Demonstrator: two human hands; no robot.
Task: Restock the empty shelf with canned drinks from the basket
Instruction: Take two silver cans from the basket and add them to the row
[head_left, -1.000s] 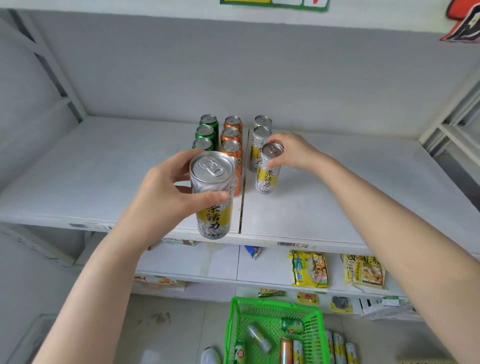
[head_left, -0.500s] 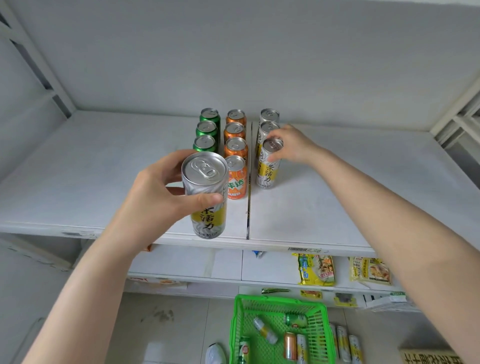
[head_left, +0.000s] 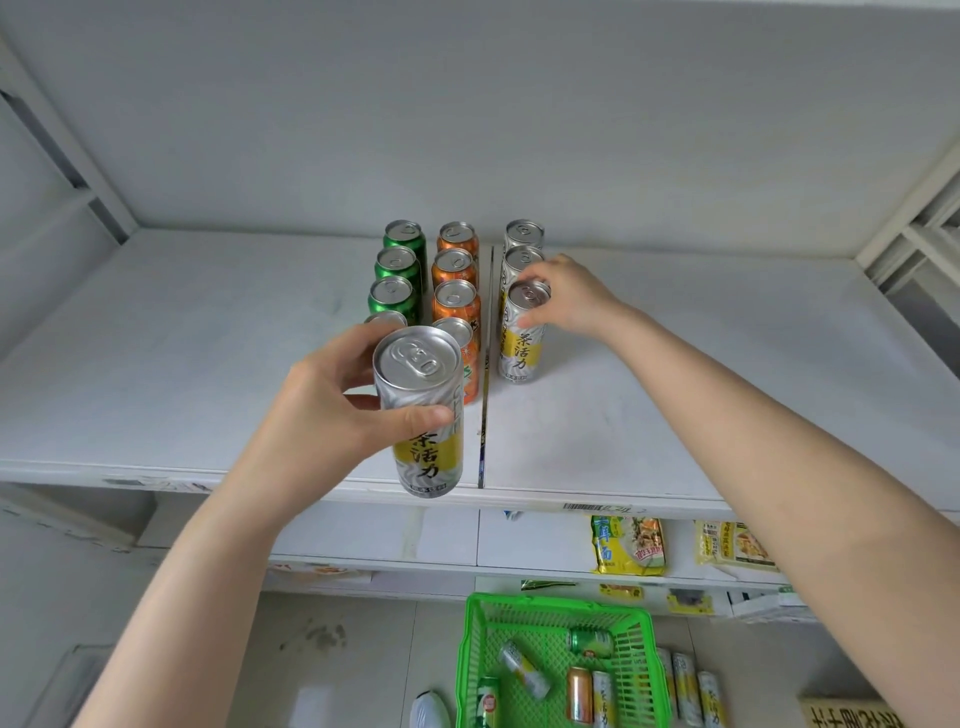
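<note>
On the white shelf (head_left: 182, 374) stand three rows of cans: green cans (head_left: 397, 270) on the left, orange cans (head_left: 455, 270) in the middle, silver and yellow cans (head_left: 522, 244) on the right. My right hand (head_left: 569, 296) grips the front silver and yellow can (head_left: 521, 343) of the right row, which stands on the shelf. My left hand (head_left: 332, 415) holds another silver and yellow can (head_left: 423, 415) upright in the air above the shelf's front edge. The green basket (head_left: 470, 670) on the floor below holds several cans lying on their sides.
A lower shelf (head_left: 519, 540) carries yellow snack packets (head_left: 628, 545). More cans (head_left: 685, 691) lie on the floor right of the basket. A seam (head_left: 485, 374) splits the shelf's two boards. Grey frame posts (head_left: 62, 150) flank the shelf.
The view has tipped down a little. My right hand has stayed on the front can of the right row. My left hand has kept its can in the air, nearly still.
</note>
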